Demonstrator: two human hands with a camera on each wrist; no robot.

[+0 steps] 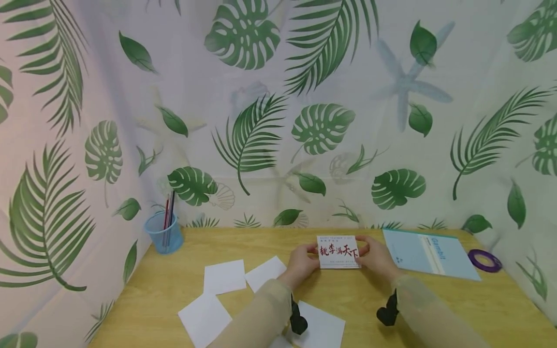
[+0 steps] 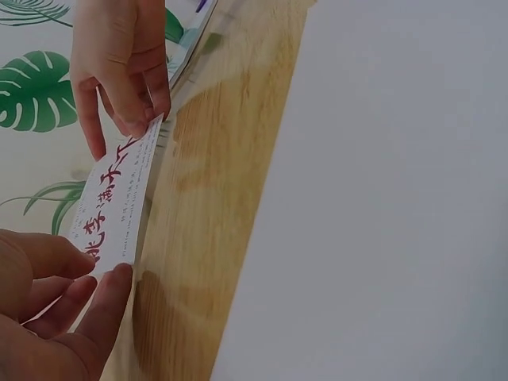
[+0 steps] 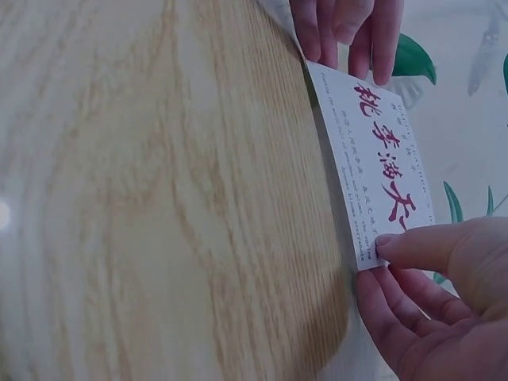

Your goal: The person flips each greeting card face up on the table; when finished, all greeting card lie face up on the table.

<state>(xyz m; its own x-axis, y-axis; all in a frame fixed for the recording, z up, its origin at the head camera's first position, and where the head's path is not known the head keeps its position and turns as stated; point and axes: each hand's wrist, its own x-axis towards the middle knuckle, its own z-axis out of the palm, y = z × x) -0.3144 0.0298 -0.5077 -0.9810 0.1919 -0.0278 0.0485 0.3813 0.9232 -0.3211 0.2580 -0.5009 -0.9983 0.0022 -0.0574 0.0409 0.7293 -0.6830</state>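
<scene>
A white card (image 1: pixel 338 263) with large red Chinese characters and small print is held upright, its printed face toward me, over the table. My left hand (image 1: pixel 303 263) pinches its left edge between thumb and fingers. At the opposite edge my right hand (image 1: pixel 377 256) grips it, thumb on the front and fingers behind. In the left wrist view the card (image 2: pixel 115 198) stretches between both hands. The right wrist view shows the right thumb (image 3: pixel 421 244) pressing a lower corner of the card (image 3: pixel 373 167).
Several white paper squares (image 1: pixel 224 276) lie on the wooden table (image 1: pixel 174 275) to the left and in front. A blue mesh pen cup (image 1: pixel 164 234) stands at the back left. A light-blue notebook (image 1: pixel 431 253) and a purple tape roll (image 1: pixel 485 261) lie at right. Leaf-patterned cloth (image 1: pixel 270 145) hangs behind.
</scene>
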